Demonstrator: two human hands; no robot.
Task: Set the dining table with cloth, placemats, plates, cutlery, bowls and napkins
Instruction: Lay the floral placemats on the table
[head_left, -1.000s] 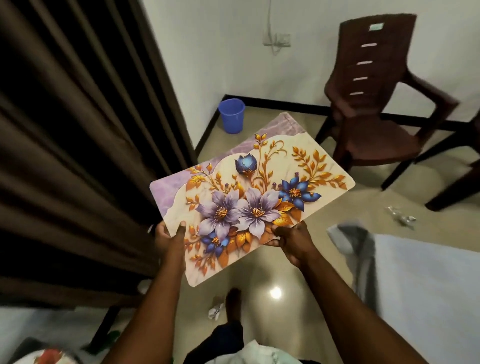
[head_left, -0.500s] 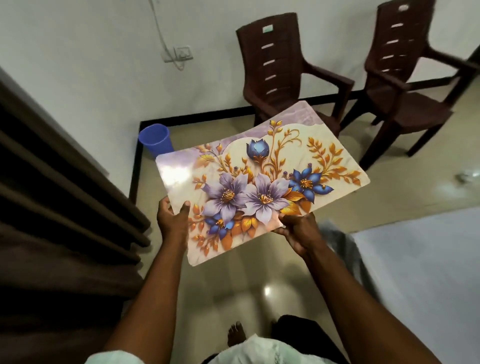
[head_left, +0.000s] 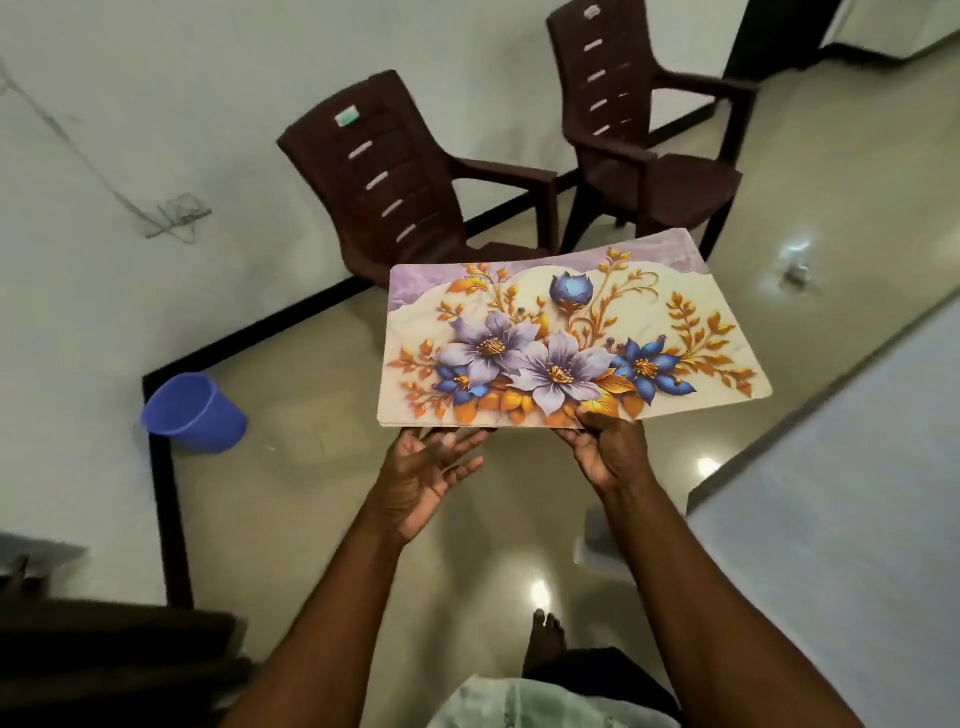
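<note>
One hand has let go since half a second ago: the left hand (head_left: 423, 475) now hangs open, fingers spread, just under the floral placemat (head_left: 566, 338), whose near edge the right hand (head_left: 608, 447) pinches above the floor (head_left: 322, 467).

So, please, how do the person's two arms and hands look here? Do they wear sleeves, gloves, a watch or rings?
Both forearms are bare right up to the bottom edge of the picture: no sleeves, no gloves. The left hand and the right hand show no ring, and neither wrist carries a watch or a band. Lower down, pale green clothing shows on the body.
</note>
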